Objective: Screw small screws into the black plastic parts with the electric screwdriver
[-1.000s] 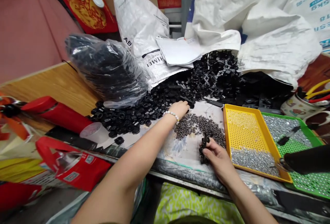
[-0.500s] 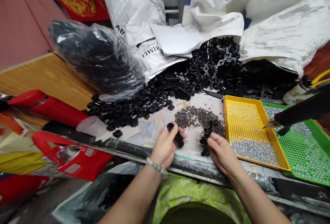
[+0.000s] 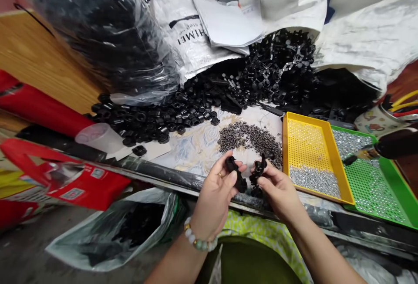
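Left hand [image 3: 217, 186] grips black part [image 3: 235, 173], right hand [image 3: 277, 188] grips black piece [image 3: 257, 171]; near counter's front edge, close together.

Two trays (one yellow [image 3: 311, 155], one green [image 3: 385, 188])

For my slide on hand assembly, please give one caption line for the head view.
Left hand and right hand each hold a black plastic part beside a yellow tray.

A small assembly workshop: a cluttered bench heaped with loose black plastic parts [image 3: 202, 109], woven sacks [image 3: 359, 35], a pile of tiny screws [image 3: 251, 138], and 2 perforated sorting trays [image 3: 313, 162].
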Motion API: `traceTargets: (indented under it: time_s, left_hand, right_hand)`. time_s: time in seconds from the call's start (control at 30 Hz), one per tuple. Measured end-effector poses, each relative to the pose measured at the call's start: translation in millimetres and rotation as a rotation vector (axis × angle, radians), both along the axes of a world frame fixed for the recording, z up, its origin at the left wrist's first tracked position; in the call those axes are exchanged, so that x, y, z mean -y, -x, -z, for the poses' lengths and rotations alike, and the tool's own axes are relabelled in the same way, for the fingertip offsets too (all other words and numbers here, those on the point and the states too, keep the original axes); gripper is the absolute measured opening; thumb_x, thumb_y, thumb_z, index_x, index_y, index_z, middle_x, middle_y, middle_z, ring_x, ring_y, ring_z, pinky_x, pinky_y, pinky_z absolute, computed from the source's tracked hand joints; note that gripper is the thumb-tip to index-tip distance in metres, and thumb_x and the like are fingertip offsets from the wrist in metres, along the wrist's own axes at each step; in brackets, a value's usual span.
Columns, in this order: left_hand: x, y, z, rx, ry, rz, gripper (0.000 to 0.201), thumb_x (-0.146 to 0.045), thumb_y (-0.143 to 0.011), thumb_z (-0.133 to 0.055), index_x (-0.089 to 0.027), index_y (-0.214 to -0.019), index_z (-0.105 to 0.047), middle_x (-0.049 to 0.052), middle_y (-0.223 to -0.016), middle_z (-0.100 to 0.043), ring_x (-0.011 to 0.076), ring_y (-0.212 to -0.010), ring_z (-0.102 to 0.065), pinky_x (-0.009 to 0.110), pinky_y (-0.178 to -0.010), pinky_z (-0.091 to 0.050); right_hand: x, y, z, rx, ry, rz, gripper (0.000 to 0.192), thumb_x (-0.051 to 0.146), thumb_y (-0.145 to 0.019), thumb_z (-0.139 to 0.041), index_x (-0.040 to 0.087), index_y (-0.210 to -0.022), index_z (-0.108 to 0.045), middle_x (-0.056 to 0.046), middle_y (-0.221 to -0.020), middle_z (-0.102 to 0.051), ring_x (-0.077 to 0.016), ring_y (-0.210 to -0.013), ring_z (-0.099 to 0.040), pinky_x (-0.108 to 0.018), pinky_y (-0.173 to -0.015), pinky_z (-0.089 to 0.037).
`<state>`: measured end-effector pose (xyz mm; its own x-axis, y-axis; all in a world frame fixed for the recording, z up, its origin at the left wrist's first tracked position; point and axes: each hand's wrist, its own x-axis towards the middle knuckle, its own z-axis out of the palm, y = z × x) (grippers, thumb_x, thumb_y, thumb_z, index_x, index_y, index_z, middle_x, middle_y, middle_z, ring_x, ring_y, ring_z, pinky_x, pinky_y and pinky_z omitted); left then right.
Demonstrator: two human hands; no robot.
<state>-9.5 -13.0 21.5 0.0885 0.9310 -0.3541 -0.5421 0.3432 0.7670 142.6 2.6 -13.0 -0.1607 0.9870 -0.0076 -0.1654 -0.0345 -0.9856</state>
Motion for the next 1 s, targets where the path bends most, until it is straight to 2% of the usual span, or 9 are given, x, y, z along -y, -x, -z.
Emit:
traceTargets:
  time_s: [0.17, 0.33, 0.5, 0.77, 0.87, 1.0]
  left_hand:
    - [1.3, -2.5, 0.5, -0.068, -0.071, 0.019, 0.042, -0.022, -0.085, -0.053, -0.032, -0.125, -0.043, 0.003, -0.117, -0.055, 0.0181, -0.116, -0.049, 0.021, -0.078, -0.045]
    - [1.4, -3.7, 4.6, -0.052, -0.142, 0.031, 0.043, -0.02, -0.085, -0.053, -0.03, -0.126, -0.044, 0.002, -0.115, -0.057, 0.0158, -0.115, -0.05, 0.025, -0.091, -0.042]
    - [0.9, -5.3, 6.5, -0.096, -0.182, 0.046, 0.043, -0.02, -0.085, -0.053, -0.03, -0.126, -0.044, 0.001, -0.115, -0.059, 0.0134, -0.112, -0.052, 0.025, -0.096, -0.04]
    - [-1.3, -8.9, 12.3, -0.323, -0.198, 0.028, 0.044, -0.017, -0.084, -0.051, -0.027, -0.125, -0.042, 0.004, -0.126, -0.053, 0.0153, -0.117, -0.049, 0.029, -0.101, -0.037]
    - [-0.6, -9.7, 15.9, -0.345, -0.199, 0.057, 0.039, -0.017, -0.083, -0.052, -0.025, -0.12, -0.043, 0.005, -0.123, -0.055, 0.0169, -0.114, -0.052, 0.032, -0.099, -0.039]
    - [-0.3, -7.4, 16.8, -0.309, -0.155, 0.116, 0.036, -0.019, -0.083, -0.052, -0.024, -0.118, -0.045, 0.005, -0.119, -0.058, 0.0165, -0.109, -0.055, 0.03, -0.095, -0.042]
  right_hand:
    - [-1.5, 3.9, -2.2, 0.039, -0.034, 0.003, 0.012, 0.032, -0.074, -0.065, 0.024, -0.083, -0.066, -0.002, -0.092, -0.055, -0.0174, -0.094, -0.049, -0.031, -0.087, -0.038]
    - [-2.3, 5.3, -2.0, 0.038, -0.049, 0.013, 0.011, 0.03, -0.074, -0.065, 0.026, -0.083, -0.067, -0.001, -0.091, -0.056, -0.0157, -0.092, -0.051, -0.028, -0.085, -0.039]
    - [-1.2, 8.4, -0.9, 0.041, -0.055, 0.058, 0.013, 0.031, -0.072, -0.066, 0.025, -0.083, -0.067, -0.002, -0.091, -0.057, -0.0163, -0.09, -0.052, -0.029, -0.082, -0.041]
    - [5.4, 17.8, 4.5, 0.223, -0.069, 0.135, 0.012, 0.032, -0.075, -0.063, 0.022, -0.081, -0.063, -0.003, -0.091, -0.053, -0.0177, -0.091, -0.049, -0.032, -0.081, -0.039]
    - [5.8, 19.1, 4.5, 0.229, -0.067, 0.154, 0.011, 0.031, -0.076, -0.062, 0.021, -0.079, -0.061, -0.002, -0.088, -0.051, -0.0162, -0.088, -0.047, -0.03, -0.079, -0.038]
    - [2.8, 18.7, 6.8, 0.231, -0.05, 0.193, 0.013, 0.033, -0.076, -0.062, 0.02, -0.077, -0.062, -0.002, -0.085, -0.05, -0.0163, -0.086, -0.046, -0.03, -0.077, -0.037]
